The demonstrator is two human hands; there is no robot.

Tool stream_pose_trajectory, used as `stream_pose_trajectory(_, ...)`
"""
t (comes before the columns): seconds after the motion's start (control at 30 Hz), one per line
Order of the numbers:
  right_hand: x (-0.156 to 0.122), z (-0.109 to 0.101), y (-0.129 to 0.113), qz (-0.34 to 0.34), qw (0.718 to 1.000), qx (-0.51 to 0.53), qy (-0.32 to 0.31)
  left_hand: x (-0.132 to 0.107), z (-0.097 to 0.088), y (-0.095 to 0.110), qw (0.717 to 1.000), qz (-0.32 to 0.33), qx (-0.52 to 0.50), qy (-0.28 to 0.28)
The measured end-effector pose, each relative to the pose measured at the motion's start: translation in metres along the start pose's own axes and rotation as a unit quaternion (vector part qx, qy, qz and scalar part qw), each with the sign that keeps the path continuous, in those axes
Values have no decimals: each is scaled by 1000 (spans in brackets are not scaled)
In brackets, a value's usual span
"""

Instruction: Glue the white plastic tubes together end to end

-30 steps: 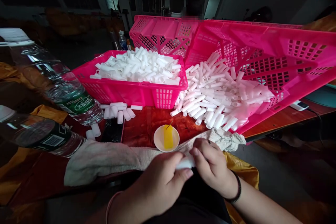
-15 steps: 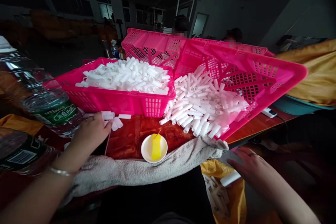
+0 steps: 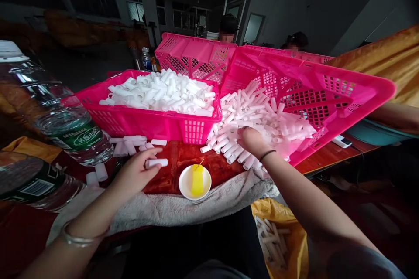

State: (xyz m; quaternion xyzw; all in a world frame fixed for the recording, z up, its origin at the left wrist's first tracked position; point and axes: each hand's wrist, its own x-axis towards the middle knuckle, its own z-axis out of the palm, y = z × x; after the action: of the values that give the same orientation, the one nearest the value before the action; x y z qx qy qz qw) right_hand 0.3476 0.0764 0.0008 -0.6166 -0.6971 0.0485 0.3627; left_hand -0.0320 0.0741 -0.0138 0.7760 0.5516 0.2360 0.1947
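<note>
Right now my left hand (image 3: 139,171) pinches a short tube (image 3: 158,162) between thumb and fingers, just past nine o'clock from the dish (image 3: 183,186), the centre I count from. My right hand (image 3: 254,140) is at two o'clock, fingers bunched together at the near side of the heap of long tubes (image 3: 244,109); whether they close on one, I can't tell. To pick cleanly, I'd best choose a loose tube on top, take it by its middle and lift it straight off, so its neighbours don't roll onto the desk (image 3: 173,157). On the left a light pinch should do; squeezing hard could make something so smooth slip. I should also keep clear of the thin stick in the yellow block (image 3: 197,181) in the dish.

My right fingertips are tucked out of sight. The full basket (image 3: 153,125) at eleven o'clock hides its lower layers, and the big bottle (image 3: 73,133) at ten blocks part of the loose short pieces (image 3: 129,144). The yellow bag (image 3: 299,239) at four is cut off below, and the room beyond is too dark to read.
</note>
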Motion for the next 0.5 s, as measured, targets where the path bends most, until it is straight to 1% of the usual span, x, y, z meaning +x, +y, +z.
stream_pose_trajectory(0.03, -7, -2, -5, 9, 1000, -7, 13, -11, 6, -3, 1000, 12, -26, -13)
stream_pose_trajectory(0.07, -17, -4, -12, 18, 999, -10, 27, -21, 12, -6, 999, 26, -28, -26)
stream_pose_trajectory(0.1, -29, -5, -20, 21, 999, 3, 31, -31, 18, -9, 998, 41, -16, -38)
stream_pose_trajectory(0.13, -42, -4, -29, 20, 999, 34, 19, -39, 24, -12, 998, 53, 4, -46)
stream_pose_trajectory(0.17, -56, -1, -38, 11, 996, 83, -10, -44, 29, -13, 997, 61, 29, -49)
stream_pose_trajectory(0.23, -81, 10, -55, -11, 979, 171, -108, -50, 36, -14, 994, 64, 82, -44)
stream_pose_trajectory(0.27, -90, 19, -61, -20, 969, 196, -146, -50, 39, -12, 992, 64, 101, -36)
stream_pose_trajectory(0.3, -97, 28, -66, -27, 964, 205, -166, -50, 40, -9, 991, 67, 110, -26)
stream_pose_trajectory(0.33, -101, 38, -68, -34, 964, 203, -167, -49, 42, -6, 992, 75, 101, -18)
stream_pose_trajectory(0.4, -103, 57, -68, -57, 972, 185, -134, -47, 47, 3, 994, 105, 40, -17)
stream_pose_trajectory(0.5, -97, 77, -60, -104, 978, 147, -102, -46, 58, 17, 989, 135, -44, -48)
